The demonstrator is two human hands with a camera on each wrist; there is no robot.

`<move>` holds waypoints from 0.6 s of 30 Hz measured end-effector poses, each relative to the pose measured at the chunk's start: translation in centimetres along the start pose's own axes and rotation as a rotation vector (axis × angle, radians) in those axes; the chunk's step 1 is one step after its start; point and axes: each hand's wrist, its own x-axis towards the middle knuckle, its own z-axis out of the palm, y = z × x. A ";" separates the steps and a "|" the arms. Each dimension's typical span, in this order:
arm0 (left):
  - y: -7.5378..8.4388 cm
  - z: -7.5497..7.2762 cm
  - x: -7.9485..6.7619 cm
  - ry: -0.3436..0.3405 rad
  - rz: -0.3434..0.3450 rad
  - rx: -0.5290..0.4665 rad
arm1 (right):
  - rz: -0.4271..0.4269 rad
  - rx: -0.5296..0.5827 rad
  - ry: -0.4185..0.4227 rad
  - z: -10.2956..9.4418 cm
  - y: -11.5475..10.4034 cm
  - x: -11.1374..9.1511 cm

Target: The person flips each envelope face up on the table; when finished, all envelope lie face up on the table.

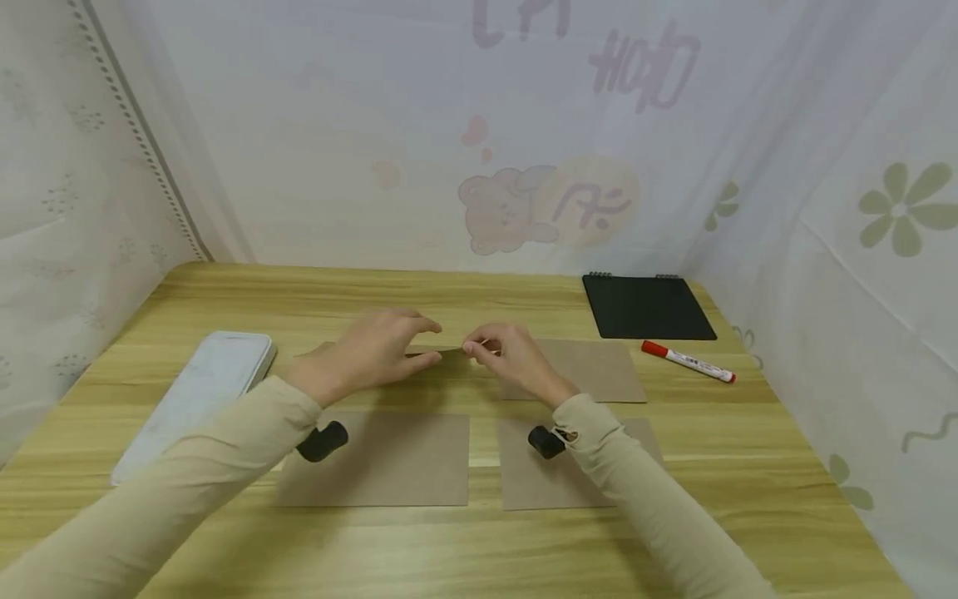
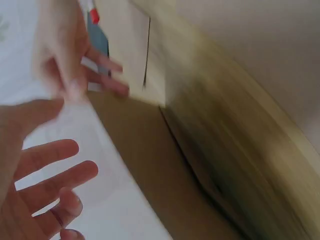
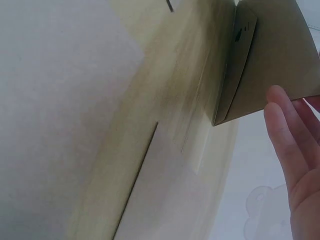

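Note:
A brown paper envelope [image 3: 282,55] stands raised off the table, its flap partly folded in and a small dark mark on it. My right hand [image 1: 516,353] pinches its upper edge between thumb and fingers; the right wrist view shows those fingers [image 3: 285,140] along the edge. To the left, my left hand [image 1: 367,353] hovers near the envelope, its thumb and fingers spread and relaxed. In the left wrist view the left fingers [image 2: 57,187] hold nothing and look apart from the paper. From the head, the envelope shows only as a thin strip, mostly behind the left hand.
Flat brown paper rectangles lie at the right [image 1: 595,370], front left [image 1: 397,466] and front right [image 1: 539,487]. A black spiral notebook [image 1: 647,308] and a red-capped marker [image 1: 692,363] sit at the far right. A long white box [image 1: 195,395] lies at left.

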 end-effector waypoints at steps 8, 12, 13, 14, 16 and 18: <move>1.5 2.9 2.0 0.045 0.017 0.018 | -0.041 -0.014 0.015 0.5 -0.5 -0.2; 1.5 3.5 1.9 0.070 0.047 0.012 | -0.022 -0.035 0.012 0.6 -0.4 -0.4; 1.5 3.6 1.9 0.074 0.051 0.012 | -0.012 -0.029 0.011 0.6 -0.4 -0.5; 1.5 3.8 1.9 0.079 0.055 0.016 | 0.000 -0.027 0.012 0.6 -0.4 -0.6; 1.5 4.2 1.8 0.089 0.053 0.024 | 0.025 -0.020 0.022 0.4 -0.3 -0.8; 1.6 4.6 1.7 0.106 0.040 0.027 | 0.047 -0.014 0.050 0.1 -0.3 -1.3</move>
